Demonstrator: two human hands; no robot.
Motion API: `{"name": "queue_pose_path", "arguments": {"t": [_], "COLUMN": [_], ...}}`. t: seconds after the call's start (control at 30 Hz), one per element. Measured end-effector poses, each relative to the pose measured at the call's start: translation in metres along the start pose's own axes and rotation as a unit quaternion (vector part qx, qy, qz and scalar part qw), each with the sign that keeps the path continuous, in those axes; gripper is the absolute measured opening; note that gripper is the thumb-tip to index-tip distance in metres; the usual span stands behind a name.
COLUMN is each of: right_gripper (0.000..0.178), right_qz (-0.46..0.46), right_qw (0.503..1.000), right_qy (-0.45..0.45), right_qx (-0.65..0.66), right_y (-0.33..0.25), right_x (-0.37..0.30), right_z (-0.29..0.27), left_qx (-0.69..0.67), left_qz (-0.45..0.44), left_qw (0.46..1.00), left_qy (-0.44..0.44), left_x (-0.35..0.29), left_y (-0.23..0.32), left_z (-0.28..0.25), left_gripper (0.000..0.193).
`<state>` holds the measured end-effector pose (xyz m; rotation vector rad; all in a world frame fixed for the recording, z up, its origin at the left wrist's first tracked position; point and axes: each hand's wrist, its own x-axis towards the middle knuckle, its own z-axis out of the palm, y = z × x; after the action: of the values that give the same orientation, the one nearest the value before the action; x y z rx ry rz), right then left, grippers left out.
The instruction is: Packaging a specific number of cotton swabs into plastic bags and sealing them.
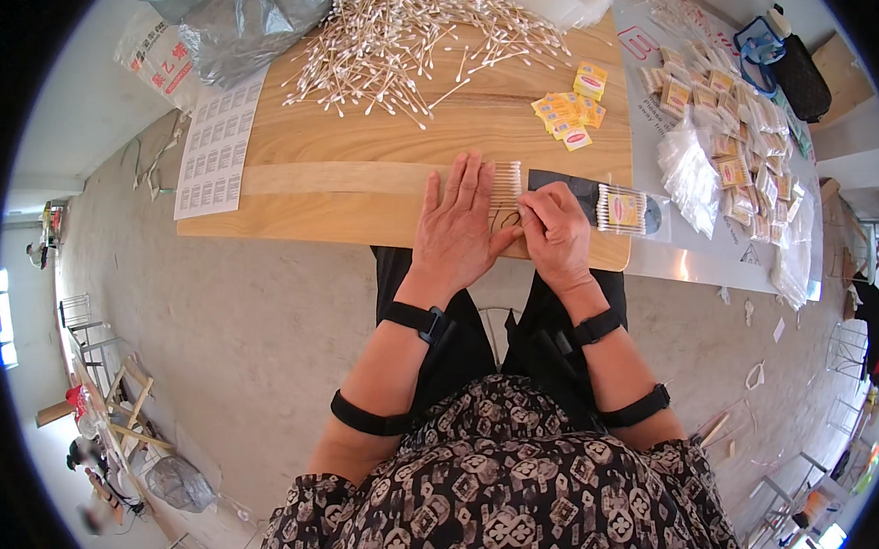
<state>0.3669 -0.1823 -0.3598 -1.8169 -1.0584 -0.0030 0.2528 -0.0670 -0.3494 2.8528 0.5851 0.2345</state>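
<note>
My left hand (457, 216) lies flat near the table's front edge, fingers stretched out, along the left side of a row of cotton swabs (507, 184). Part of that row is hidden under the hand. My right hand (557, 235) is closed in a pinch beside the lower right of the row; what its fingers hold is hidden. A thin dark loop (506, 219) shows between the two hands. Just right of my right hand, a flat pack of cotton swabs with a yellow card (621, 209) rests on a dark strip (573, 185).
A large heap of loose cotton swabs (401, 37) covers the table's back. Yellow cards (569, 111) lie at the right. Many bagged swab packs (730, 140) pile on a silvery surface beside empty clear bags (687, 172). A printed sheet (219, 147) and grey plastic bag (249, 31) are left.
</note>
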Motion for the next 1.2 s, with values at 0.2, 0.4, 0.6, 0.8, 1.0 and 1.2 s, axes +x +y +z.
{"name": "queue_pose_path", "arguments": {"t": [0.2,0.4,0.6,0.8,1.0,1.2], "right_gripper": [0.008,0.011,0.01,0.009,0.014,0.015], "right_qz": [-0.004,0.035,0.015,0.016,0.035,0.023], "right_qw": [1.0,0.999,1.0,1.0,0.999,0.998], "right_qy": [-0.022,-0.01,-0.013,-0.021,-0.021,-0.019], "right_qx": [-0.013,0.028,-0.008,-0.007,-0.014,-0.053], "right_y": [0.0011,0.0003,0.001,0.0008,-0.002,-0.0027], "right_x": [0.0,0.0016,0.0029,0.0038,0.0057,0.0081], "right_z": [-0.0019,-0.0006,0.0003,-0.0001,-0.0001,0.0022], "left_qx": [0.001,-0.005,-0.006,-0.001,-0.004,-0.003], "left_qz": [-0.001,0.0,0.0,-0.001,-0.003,-0.003], "left_qw": [1.0,1.0,1.0,1.0,1.0,1.0], "left_qy": [0.011,0.014,0.018,0.014,0.016,0.015], "left_x": [-0.0004,0.0004,0.0004,0.0,-0.0001,-0.0004], "left_y": [-0.0008,-0.0002,0.0,-0.0002,-0.0005,-0.0009], "left_z": [0.0021,0.002,0.0021,0.0018,0.0027,0.0034], "left_gripper": [0.085,0.086,0.086,0.085,0.085,0.084]}}
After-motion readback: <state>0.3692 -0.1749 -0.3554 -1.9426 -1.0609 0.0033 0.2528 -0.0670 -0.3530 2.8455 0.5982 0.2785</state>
